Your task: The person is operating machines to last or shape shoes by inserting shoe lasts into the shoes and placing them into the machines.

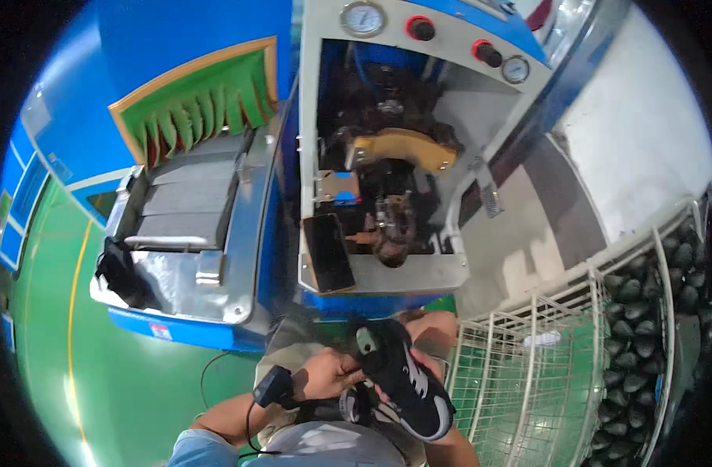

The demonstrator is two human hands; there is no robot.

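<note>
A black sneaker (406, 381) with a pale side mark and a white-edged sole lies tilted over my lap. My right hand (427, 364) grips it along its right side, the fingers partly hidden by the shoe. Against its left edge my left hand (325, 375) is closed, thumb and fingers drawn together; what they pinch, if anything, is too small to make out. A black device (274, 387) with a cable is strapped at my left wrist. Below the hands, a dark round object (354, 405) shows partly beside the shoe.
Ahead stands a machine (383, 280) with gauges, knobs and a dark clamp mechanism; a dark flat panel (329, 253) leans at its front left. Left is a conveyor (189, 206) with a green strip curtain (208, 105). A white wire rack (531, 373) at right holds several dark rounded pieces (632, 342).
</note>
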